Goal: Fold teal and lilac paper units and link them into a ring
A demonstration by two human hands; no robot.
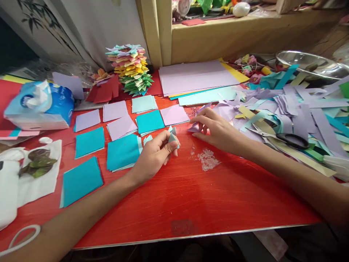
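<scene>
My left hand (155, 151) is closed, pinching a small folded piece of pale blue paper (172, 138) between thumb and fingers. Just to its right, the curled fingers of my right hand (209, 127) are around a folded piece of purple paper (193, 128), low over the red table (163, 203). Square paper stacks lie left of and behind my left hand: a large teal stack (122, 152), a smaller teal stack (149, 122), a lilac stack (174, 115) and a pale mint stack (144, 104).
A tower of folded paper pieces (133, 71) stands at the back. Black-handled scissors (293, 140) lie among paper strips (300, 109) on the right, before a metal bowl (308, 63). Large lilac sheets (193, 78) lie behind. A tissue pack (40, 105) sits at left.
</scene>
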